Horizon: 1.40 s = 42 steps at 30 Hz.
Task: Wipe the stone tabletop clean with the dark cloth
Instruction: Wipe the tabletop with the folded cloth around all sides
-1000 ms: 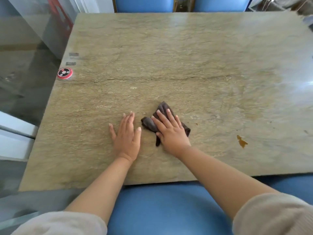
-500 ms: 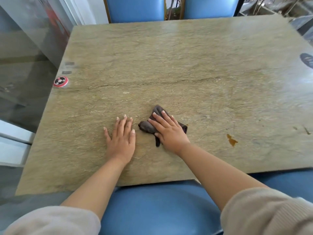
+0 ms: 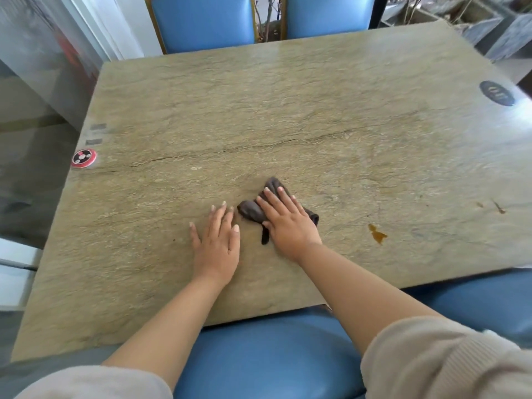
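A crumpled dark cloth (image 3: 251, 210) lies near the middle of the beige stone tabletop (image 3: 288, 116). My right hand (image 3: 288, 223) presses flat on the cloth with straight fingers and covers most of it. Just left of the cloth, my left hand (image 3: 218, 246) rests flat on the bare stone, fingers spread. An orange-brown stain (image 3: 377, 233) marks the stone to the right of the cloth. Two smaller brown marks (image 3: 499, 207) sit further right.
A red and black round button (image 3: 83, 158) sits at the table's left edge, with two grey stickers (image 3: 96, 133) above it. A dark oval badge (image 3: 497, 93) lies near the right edge. Blue chairs (image 3: 201, 21) stand at the far side. A blue seat (image 3: 259, 355) is below me.
The view has tilted up, showing more of the far chairs and the oval badge. Both hands and the cloth keep about the same places on the stone.
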### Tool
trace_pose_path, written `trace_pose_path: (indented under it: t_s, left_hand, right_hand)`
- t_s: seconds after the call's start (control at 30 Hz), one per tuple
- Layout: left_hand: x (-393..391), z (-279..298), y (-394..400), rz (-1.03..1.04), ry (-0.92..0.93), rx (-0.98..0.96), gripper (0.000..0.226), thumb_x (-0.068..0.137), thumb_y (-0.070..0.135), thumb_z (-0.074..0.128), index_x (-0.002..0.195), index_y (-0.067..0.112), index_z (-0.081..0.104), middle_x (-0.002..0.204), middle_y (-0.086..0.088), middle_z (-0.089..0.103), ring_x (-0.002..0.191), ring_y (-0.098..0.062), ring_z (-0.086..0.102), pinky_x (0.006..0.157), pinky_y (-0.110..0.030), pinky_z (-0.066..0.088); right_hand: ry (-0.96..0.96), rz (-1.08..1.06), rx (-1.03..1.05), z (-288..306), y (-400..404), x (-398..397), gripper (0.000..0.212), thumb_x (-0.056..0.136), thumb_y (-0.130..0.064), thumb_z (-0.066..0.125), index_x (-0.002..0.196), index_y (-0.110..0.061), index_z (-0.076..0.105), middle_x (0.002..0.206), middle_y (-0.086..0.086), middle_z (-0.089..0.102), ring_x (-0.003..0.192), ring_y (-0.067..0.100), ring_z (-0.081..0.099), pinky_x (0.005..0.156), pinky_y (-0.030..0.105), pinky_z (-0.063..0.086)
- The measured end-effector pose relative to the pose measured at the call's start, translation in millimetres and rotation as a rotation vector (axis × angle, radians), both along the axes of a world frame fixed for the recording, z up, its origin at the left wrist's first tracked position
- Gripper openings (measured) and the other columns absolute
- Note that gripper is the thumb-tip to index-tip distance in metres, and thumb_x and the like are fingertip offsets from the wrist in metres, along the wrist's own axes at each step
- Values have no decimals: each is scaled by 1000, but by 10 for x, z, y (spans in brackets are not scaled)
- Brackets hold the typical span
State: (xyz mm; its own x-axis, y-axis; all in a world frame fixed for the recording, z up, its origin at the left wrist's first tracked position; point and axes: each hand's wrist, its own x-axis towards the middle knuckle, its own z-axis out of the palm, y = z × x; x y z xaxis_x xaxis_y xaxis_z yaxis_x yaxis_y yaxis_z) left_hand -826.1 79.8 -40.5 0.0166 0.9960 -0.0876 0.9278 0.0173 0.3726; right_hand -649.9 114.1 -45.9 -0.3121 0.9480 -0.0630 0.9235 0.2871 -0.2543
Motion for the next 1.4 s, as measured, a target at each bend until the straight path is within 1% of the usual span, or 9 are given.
trace_pose_path:
  t_s: [0.27, 0.5, 0.6, 0.67, 0.77, 0.83, 0.9, 1.2, 1.4]
  left_hand:
    - [135, -171, -58, -90, 214, -25, 68, 89, 51, -11, 153, 27, -7, 160, 6, -19, 145, -15, -25, 115, -55, -16]
    - [114, -132, -45, -41, -56, 70, 69, 89, 46, 2, 154, 26, 12, 162, 7, 8, 149, -9, -5, 117, -45, -16]
    - [136, -95, -18, 11, -133, 43, 61, 95, 44, 14, 153, 28, 15, 162, 7, 12, 149, -10, 0, 117, -46, -14]
    - [195, -23, -11, 17, -117, 95, 53, 100, 39, 27, 151, 25, 25, 160, 2, 17, 149, -17, 4, 119, -52, -6]
    - [459, 100, -82, -214, -50, 196, 57, 98, 45, 26, 148, 18, 34, 159, -6, 21, 149, -23, 9, 120, -51, 13]
    - [749, 98, -145, -307, 73, 69, 76, 92, 62, 12, 153, 18, 18, 162, -8, 8, 150, -23, 1, 121, -47, 6]
    - [994, 46, -160, -216, 208, -47, 93, 81, 78, 2, 154, 20, -4, 162, -9, -12, 149, -28, -10, 118, -52, -5]
    - [1341, -44, 728, -182, 308, -23, 68, 94, 63, 21, 154, 35, 6, 163, 5, -3, 149, -24, -5, 114, -64, 3]
    - [1382, -25, 140, -852, 268, 128, 64, 93, 53, 34, 153, 36, 17, 161, 12, 12, 150, -22, 7, 110, -67, 18]
  right_hand:
    - [112, -551, -49, 62, -170, 792, 51, 103, -27, 29, 152, -24, 15, 162, -2, 3, 148, 21, -7, 120, 37, -2]
    - [221, 50, -249, 218, -482, 18, 62, 97, -16, 33, 153, -18, 6, 161, 0, -5, 146, 18, -16, 120, 38, -8]
    - [546, -128, -461, 375, -336, 197, 61, 95, -8, 32, 151, -33, 21, 160, -6, 11, 145, 19, 18, 118, 38, 22]
    - [730, -333, -450, 463, -280, 466, 56, 98, -10, 33, 142, -44, 37, 156, -13, 25, 118, 17, 54, 97, 34, 48]
    - [779, -538, -240, 508, -221, 918, 51, 97, -6, 36, 134, -38, 50, 152, -14, 32, 86, 8, 60, 62, 19, 51]
    - [715, -617, -138, 459, -140, 1206, 50, 95, -1, 36, 133, -29, 54, 153, -10, 34, 125, 4, 46, 92, 22, 48]
    - [597, -706, -81, 412, -76, 1466, 49, 93, -1, 35, 133, -23, 54, 155, -6, 31, 146, 8, 14, 117, 30, 23]
    - [253, -1181, 54, 87, -171, 2276, 41, 98, -14, 34, 138, -12, 41, 156, 8, 21, 147, 24, 5, 120, 38, 0]
    - [258, -1219, 168, -42, -96, 2310, 32, 98, -13, 32, 126, -9, 45, 149, 11, 31, 145, 28, 13, 120, 41, 6]
